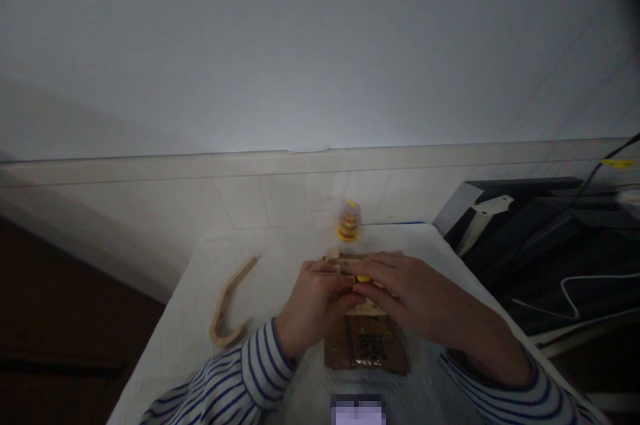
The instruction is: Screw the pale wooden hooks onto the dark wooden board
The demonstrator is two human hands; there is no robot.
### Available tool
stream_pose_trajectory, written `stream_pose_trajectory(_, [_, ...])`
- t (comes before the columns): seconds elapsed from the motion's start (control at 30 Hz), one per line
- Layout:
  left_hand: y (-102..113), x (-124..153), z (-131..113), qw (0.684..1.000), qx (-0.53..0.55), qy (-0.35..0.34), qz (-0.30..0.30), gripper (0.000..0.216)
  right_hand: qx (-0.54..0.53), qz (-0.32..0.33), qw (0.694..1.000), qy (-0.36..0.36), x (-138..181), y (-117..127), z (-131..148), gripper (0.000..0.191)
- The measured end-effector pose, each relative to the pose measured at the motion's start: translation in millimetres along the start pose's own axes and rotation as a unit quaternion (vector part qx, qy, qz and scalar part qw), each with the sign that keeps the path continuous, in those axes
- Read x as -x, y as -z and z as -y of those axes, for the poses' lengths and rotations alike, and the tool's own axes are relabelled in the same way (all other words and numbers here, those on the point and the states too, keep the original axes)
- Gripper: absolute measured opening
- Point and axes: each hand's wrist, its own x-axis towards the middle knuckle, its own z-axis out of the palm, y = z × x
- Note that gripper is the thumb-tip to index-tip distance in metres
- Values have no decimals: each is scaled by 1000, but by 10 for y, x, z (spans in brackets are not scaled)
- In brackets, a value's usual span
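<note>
Both of my hands meet over a pale wooden piece (373, 308) lying on a brown cardboard slab (367, 345). My right hand (413, 292) is closed, its fingers and thumb pinching a small yellow screwdriver (363, 278), of which only a bit of yellow shows. Against it from the left comes my left hand (320, 298), with its fingertips pressed together at the screwdriver's tip. What those left fingers grip is hidden. Beyond the hands stands a clear-domed screwdriver bit set (349, 222) with a yellow base.
A hook-shaped wooden piece (223, 308) lies to the left on the white-covered table (195, 278). Behind the table is a pale wall (280, 195). Dark panels (530, 232) and a white cable (565, 292) crowd the right side.
</note>
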Motion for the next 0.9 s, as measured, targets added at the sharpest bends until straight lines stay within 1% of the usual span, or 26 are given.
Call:
stream_pose_trajectory(0.27, [29,-2,-13,1000,8,-25,12,11,20,-27,999,-1,4,-25,15,25])
stream_pose_trajectory(0.5, [59,-15,-24,998,27,-44,42,9,35,-33,999,-8,11,-24,57,24])
stream_pose_trajectory(0.63, [61,-22,-24,998,37,-45,32,9,31,-36,999,-13,3,-24,65,24])
stream_pose_trajectory(0.73, [44,-19,-29,999,25,-31,20,7,29,-33,999,-19,-12,-25,54,21])
stream_pose_trajectory(0.9, [-8,-7,-29,1000,-6,24,-19,12,33,-13,999,-41,-40,-31,58,21])
